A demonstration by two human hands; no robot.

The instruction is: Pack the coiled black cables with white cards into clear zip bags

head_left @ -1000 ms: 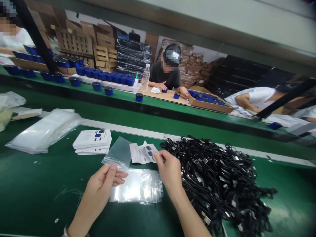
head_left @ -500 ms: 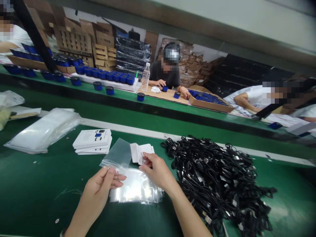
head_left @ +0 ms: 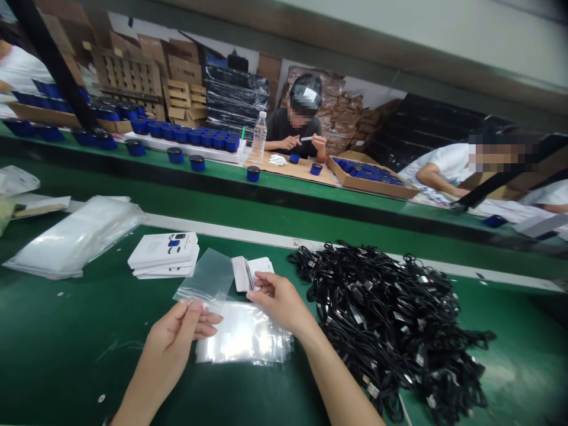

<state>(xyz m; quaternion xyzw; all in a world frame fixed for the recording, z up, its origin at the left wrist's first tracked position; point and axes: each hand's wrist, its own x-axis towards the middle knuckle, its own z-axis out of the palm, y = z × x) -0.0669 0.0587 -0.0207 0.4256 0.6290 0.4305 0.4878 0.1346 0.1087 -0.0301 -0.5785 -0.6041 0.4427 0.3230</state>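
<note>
Pinched by its edge in my left hand [head_left: 189, 325] is a clear plastic zip bag [head_left: 208, 275], tilted upward. Below it, a fanned pile of clear bags [head_left: 246, 337] lies on the green table. My right hand [head_left: 279, 299] is at a small stack of white cards [head_left: 241, 273], its thumb and fingers closed around the edge of a white card [head_left: 262, 265] at the stack's right side. The fingers partly cover that card. Left of the bag sits a stack of white printed leaflets [head_left: 164, 254].
A big heap of black USB cables [head_left: 386, 319] spreads to my right. A bulk pack of clear bags [head_left: 75, 236] lies at far left. Beyond a pale strip, a raised green ledge [head_left: 222, 180] carries several blue-and-black round items [head_left: 253, 173]. Co-workers sit across from me.
My right fingers have shifted slightly at the cards, and a gap shows between the stack and the right-hand card. The left hand keeps its bag. Across the ledge, a co-worker has raised both hands.
</note>
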